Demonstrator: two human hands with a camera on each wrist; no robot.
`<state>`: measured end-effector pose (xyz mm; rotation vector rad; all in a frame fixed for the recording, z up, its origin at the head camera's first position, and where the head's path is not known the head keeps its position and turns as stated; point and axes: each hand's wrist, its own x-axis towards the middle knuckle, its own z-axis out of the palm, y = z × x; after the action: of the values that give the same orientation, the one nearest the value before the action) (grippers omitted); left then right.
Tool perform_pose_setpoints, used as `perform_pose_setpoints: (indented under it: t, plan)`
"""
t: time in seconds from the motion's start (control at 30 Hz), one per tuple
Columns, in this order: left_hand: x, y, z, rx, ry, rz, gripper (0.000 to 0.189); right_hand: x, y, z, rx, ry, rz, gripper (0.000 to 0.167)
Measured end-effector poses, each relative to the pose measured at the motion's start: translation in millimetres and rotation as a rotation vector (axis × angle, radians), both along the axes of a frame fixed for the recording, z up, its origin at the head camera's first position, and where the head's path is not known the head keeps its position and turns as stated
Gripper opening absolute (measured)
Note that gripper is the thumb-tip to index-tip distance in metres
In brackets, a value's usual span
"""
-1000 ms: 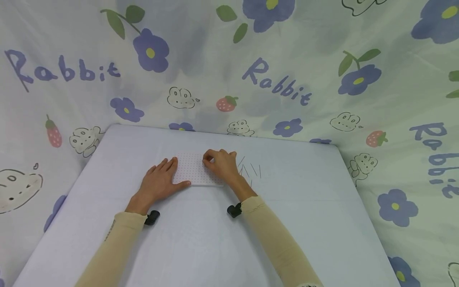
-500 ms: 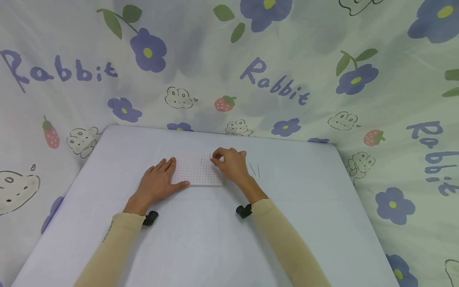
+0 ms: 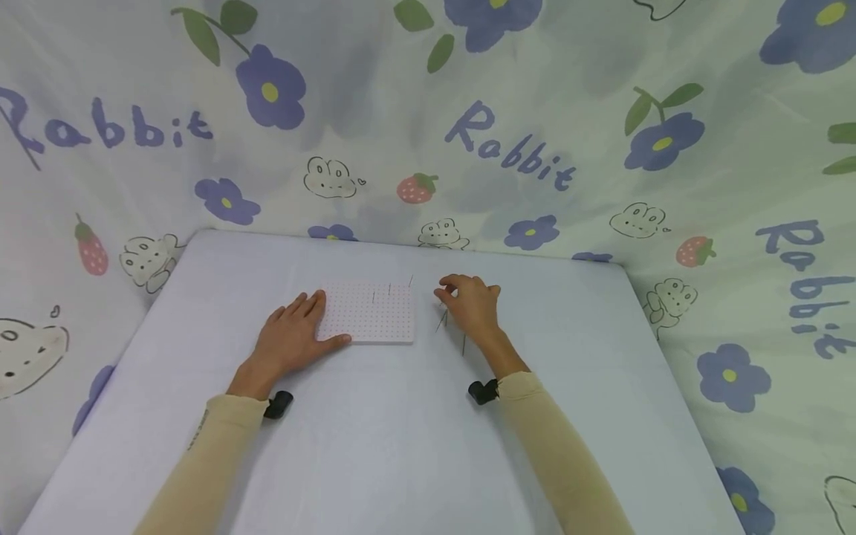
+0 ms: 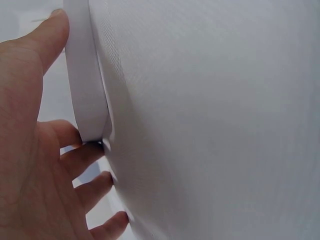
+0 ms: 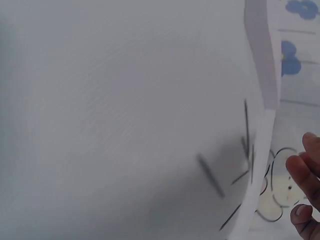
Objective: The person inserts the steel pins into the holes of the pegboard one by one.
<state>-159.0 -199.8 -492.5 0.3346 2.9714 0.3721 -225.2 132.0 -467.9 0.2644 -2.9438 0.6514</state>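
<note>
A white board (image 3: 368, 316) with a grid of small dots lies on the table. Thin dark sticks stand at its far right part, one of them a stick (image 3: 373, 297) left of two others. At the board's near left corner is my left hand (image 3: 287, 338), its fingers straight along the left side and its thumb against the front edge (image 4: 87, 90). My right hand (image 3: 473, 306) hovers right of the board, thumb and forefinger bent towards each other. Nothing shows between its fingertips (image 5: 300, 212). Loose dark sticks (image 3: 464, 343) lie under and beside that hand, some hidden by it.
The white table (image 3: 374, 446) runs back to a hanging cloth (image 3: 374, 111) printed with flowers and rabbits. Each wrist carries a small black camera, the left camera (image 3: 278, 405) and the right camera (image 3: 483, 391).
My right hand has moved right, off the board to above the loose sticks. A stick now stands at the board's far right corner. My left hand has stayed at the board.
</note>
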Motion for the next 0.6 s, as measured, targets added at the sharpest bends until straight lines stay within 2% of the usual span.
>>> perform_pose_setpoints:
  t: [0.27, 0.6]
  plan:
    - [-0.7, 0.2, 0.9, 0.003, -0.006, 0.006, 0.112, 0.6, 28, -7.7, -0.013, -0.019, -0.09, 0.028]
    - [1.5, 0.7, 1.8, 0.007, 0.001, 0.005, 0.111, 5.5, 57, -14.5, 0.039, -0.052, -0.158, 0.031]
